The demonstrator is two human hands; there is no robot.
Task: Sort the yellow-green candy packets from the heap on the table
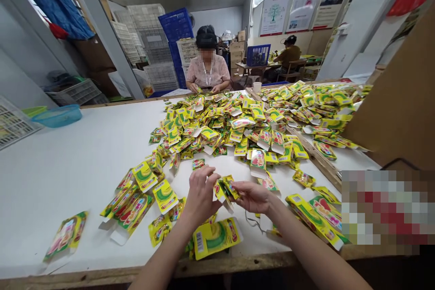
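Note:
Near the front of the white table, my left hand [203, 190] is closed round a small yellow box [221, 191] whose end flap hangs open. My right hand [253, 195] pinches a small yellow-green packet [230, 186] against the box's open end. Just below my hands a yellow box with a green banana print [217, 238] lies flat. To the left lie several more boxes, among them a yellow one [165, 196], and small packets [159, 230] lie below them.
Beyond my hands spreads a large heap of boxes and packets [210, 133]. A wooden strip [317, 158] divides the table at right. A cardboard sheet [390, 86] leans there. Another person [208, 70] sits across; a blue basin [57, 115] stands far left.

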